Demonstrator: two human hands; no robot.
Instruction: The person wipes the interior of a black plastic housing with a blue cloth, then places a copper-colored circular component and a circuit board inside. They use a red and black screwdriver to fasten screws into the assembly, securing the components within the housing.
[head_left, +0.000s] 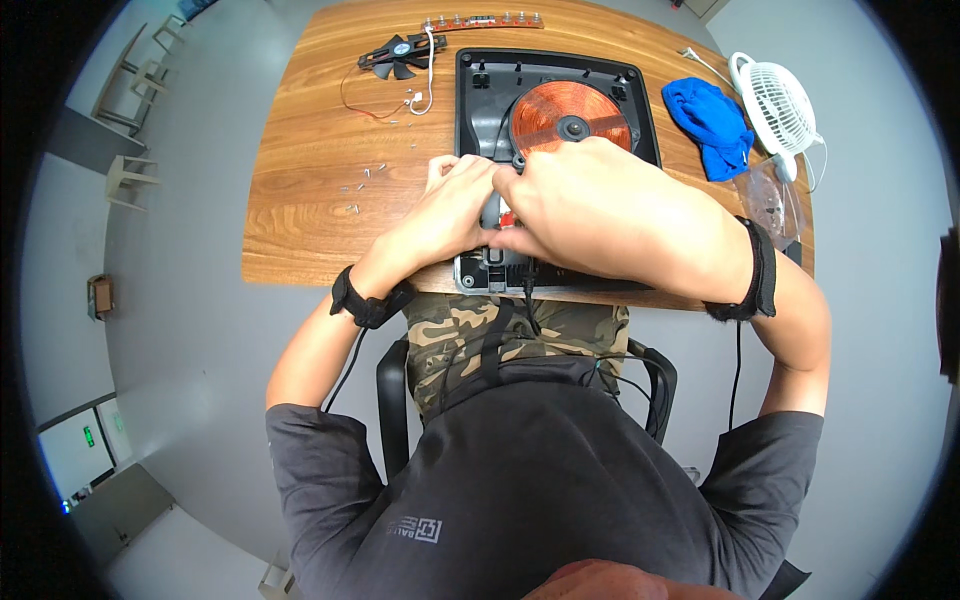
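A black open housing of an induction cooker [645, 110] lies on the table in front of me, a round copper coil [545, 105] in its far part. Both hands meet over its near left part. My left hand [455, 208] rests at the left edge with its fingers curled inward; what they grip is hidden. My right hand [570, 195] is closed like a fist just beside it, its fingertips pointing down into the housing. Whatever it holds is covered by the hand. Between the hands a small red part [507, 219] and some grey metal show.
At the far left lie a black cooling fan [402, 55] with wires and a narrow circuit board strip [485, 22]. Several small screws [365, 180] are scattered left of the housing. On the right are a blue cloth [708, 128], a white fan [778, 105] and a clear plastic bag [772, 200].
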